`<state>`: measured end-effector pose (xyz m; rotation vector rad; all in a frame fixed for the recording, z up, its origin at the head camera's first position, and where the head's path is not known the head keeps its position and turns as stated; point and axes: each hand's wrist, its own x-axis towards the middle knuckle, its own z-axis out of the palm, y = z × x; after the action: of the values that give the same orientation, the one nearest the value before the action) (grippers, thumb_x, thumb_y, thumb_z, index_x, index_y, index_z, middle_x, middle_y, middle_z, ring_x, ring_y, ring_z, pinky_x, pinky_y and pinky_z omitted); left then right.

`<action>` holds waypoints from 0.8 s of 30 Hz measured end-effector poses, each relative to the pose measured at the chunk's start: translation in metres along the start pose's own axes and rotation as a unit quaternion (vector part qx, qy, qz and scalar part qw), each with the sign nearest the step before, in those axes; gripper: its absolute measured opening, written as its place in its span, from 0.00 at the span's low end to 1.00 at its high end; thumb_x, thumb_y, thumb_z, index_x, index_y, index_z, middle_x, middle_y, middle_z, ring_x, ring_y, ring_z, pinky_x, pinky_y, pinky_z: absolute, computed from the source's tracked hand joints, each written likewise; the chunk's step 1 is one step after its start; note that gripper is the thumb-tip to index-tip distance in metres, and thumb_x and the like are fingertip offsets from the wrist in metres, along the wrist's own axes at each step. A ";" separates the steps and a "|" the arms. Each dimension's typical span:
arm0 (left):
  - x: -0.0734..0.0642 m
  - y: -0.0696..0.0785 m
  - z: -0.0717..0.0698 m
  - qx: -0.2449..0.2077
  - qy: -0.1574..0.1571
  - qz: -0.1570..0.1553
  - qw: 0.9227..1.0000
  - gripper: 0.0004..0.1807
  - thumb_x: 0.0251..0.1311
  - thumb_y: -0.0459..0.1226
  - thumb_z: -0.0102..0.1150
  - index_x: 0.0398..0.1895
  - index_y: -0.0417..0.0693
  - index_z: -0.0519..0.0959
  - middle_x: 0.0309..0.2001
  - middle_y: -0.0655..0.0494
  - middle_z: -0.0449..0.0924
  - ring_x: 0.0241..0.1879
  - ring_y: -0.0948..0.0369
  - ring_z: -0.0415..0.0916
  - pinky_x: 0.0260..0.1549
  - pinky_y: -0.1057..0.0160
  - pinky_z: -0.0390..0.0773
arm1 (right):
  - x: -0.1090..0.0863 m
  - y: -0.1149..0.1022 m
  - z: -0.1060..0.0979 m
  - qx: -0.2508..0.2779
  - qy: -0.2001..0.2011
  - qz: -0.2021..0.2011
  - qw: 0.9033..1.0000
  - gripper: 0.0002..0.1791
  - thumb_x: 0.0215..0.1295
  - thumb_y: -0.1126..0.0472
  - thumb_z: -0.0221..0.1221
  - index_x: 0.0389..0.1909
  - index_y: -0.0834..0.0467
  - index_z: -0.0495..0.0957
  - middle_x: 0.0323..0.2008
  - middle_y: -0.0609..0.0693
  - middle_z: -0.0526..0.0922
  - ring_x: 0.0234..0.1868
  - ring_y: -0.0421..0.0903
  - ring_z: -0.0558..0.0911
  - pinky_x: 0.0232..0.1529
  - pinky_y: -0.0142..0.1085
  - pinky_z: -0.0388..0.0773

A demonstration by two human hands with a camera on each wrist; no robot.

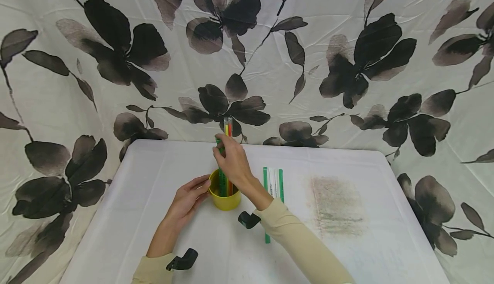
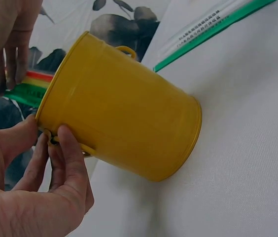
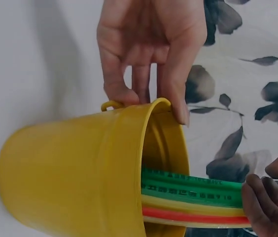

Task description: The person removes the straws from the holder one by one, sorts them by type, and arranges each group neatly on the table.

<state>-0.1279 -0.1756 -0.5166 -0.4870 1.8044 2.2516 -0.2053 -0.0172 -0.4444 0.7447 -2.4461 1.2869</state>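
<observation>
Several left fingers (image 2: 73, 157) grip a bucket (image 2: 124, 106); right fingers (image 3: 258, 203) pinch a packet (image 3: 193, 188).

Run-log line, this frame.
left hand: holds yellow bucket at rim | right hand: grips green packet in bucket | green-and-clear packaging: on table

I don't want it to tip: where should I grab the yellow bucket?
Probably pinch the bucket at its rim by the left loop, coming from that side like the left hand: the rim is thin, and strips poke out the open top.
</observation>
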 end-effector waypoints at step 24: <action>-0.002 0.002 0.001 -0.003 -0.002 -0.005 1.000 0.26 0.74 0.35 0.59 0.71 0.37 0.69 0.66 0.45 0.71 0.51 0.65 0.79 0.53 0.71 0.81 | -0.004 -0.008 -0.003 -0.051 0.000 -0.027 0.998 0.04 0.70 0.66 0.64 0.42 0.62 0.84 0.43 0.56 0.78 0.31 0.45 0.81 0.30 0.24 0.76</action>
<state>-0.1270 -0.1753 -0.5135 -0.4918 1.7904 2.2511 -0.1974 -0.0175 -0.4394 0.7770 -2.4532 1.1335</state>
